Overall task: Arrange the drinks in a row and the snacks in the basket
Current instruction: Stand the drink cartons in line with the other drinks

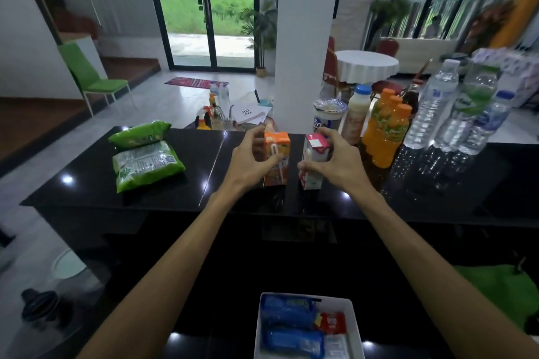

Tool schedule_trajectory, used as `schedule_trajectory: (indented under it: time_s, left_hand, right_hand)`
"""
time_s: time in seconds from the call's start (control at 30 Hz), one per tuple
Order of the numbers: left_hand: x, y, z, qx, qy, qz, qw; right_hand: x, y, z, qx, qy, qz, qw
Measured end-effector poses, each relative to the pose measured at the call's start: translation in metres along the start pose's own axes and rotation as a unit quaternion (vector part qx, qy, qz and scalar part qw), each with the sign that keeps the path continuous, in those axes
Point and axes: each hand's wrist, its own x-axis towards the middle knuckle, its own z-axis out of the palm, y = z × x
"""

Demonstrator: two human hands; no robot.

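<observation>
On the black bench [87, 189], right in the middle, the left hand [250, 160] holds an orange juice box [277, 143] with its fingers curled round it. The right hand [338, 157] holds a pink and white box [313, 151] the same way. Both boxes are upright, near each other but not touching, and they look like they stand on the bench.

Off to the right, many drinks are lined up close together: a white bottle with a blue cap [357, 114], then the orange bottles [385, 131], a dark bottle [412, 96] behind them, and then the water bottles [431, 108]. That part of the row looks done. The two boxes are near the row but not in it yet, so I think they are the last drinks to go there.

Down at the near edge, the white basket [357, 329] has blue packs [285, 315] and a red pack [332, 322] inside. Two green snack bags [145, 160] lie far to the left on the bench, one partly on the other, well apart from the basket.

So what is left, I think, is to set the two boxes in the row and then put the green bags in the basket. It looks more than half done
</observation>
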Motion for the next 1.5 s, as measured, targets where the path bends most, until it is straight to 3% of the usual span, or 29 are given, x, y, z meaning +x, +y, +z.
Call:
schedule_trajectory:
  time_s: [0.13,0.2,0.3,0.5,1.07,1.5]
  left_hand:
    - [-0.016,-0.015,0.014,0.023,0.002,-0.033,0.999]
    - [-0.021,-0.02,0.02,0.041,0.025,-0.053,0.997]
    - [-0.019,-0.017,0.028,0.061,0.062,-0.075,0.993]
    - [-0.019,-0.015,0.039,0.162,0.059,-0.082,0.982]
    - [-0.021,-0.022,0.035,0.077,0.13,-0.104,0.983]
    - [-0.019,-0.022,0.032,0.031,0.131,-0.131,0.982]
  right_hand:
    - [0.002,0.022,-0.001,0.062,-0.116,0.087,0.987]
    - [0.0,0.033,0.002,0.034,-0.151,0.104,0.983]
    - [-0.002,0.04,0.01,-0.023,-0.113,0.1,0.988]
    - [0.018,0.042,0.033,-0.062,-0.018,0.11,0.992]
    - [0.1,0.031,0.095,-0.155,0.101,0.145,0.972]
    - [0.115,0.034,0.109,-0.215,0.135,0.152,0.955]
